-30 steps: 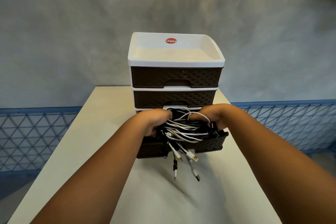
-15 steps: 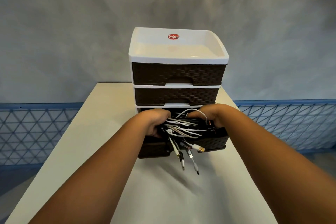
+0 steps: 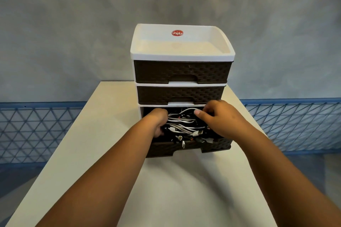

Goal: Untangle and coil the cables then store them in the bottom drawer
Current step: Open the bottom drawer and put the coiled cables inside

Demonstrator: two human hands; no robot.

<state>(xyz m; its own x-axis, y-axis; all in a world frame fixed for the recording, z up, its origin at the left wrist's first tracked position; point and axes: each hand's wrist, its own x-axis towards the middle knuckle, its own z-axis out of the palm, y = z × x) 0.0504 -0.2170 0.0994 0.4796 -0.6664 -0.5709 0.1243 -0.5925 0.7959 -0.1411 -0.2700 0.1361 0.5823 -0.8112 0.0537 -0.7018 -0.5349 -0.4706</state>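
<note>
Drawer unit (image 3: 182, 55), white frame with three dark woven-pattern drawers, stands at the far middle of the pale worktop (image 3: 103, 153), its back toward the far edge. Red oval label (image 3: 177, 33) on the white top tray.

Top drawer (image 3: 181, 72) and middle drawer (image 3: 181, 95) are pushed in. Bottom drawer (image 3: 190, 148) is pulled out toward the near edge, its front panel resting low over the worktop.

Bundle of cables (image 3: 182, 125), white and black mixed, sits inside the bottom drawer. Loops lie roughly side to side across the drawer. Several plug ends (image 3: 181, 139) point toward the drawer front; one white plug hangs just over the front rim. Whether the cables are neatly coiled or tangled underneath cannot be told.

Left hand (image 3: 157, 121) is down in the left part of the drawer, knuckles up, fingers tucked under and into the bundle. They appear curled around the cables, though the tips are hidden.

Right hand (image 3: 215, 118) is at the right part of the drawer, above the bundle. Its thumb and fingers (image 3: 197, 112) pinch a white cable loop at the top of the pile, near the drawer opening.

Both forearms reach in from the near edge. Grey wall behind; blue lattice railing (image 3: 36, 131) to either side of the worktop, beyond its edges.
</note>
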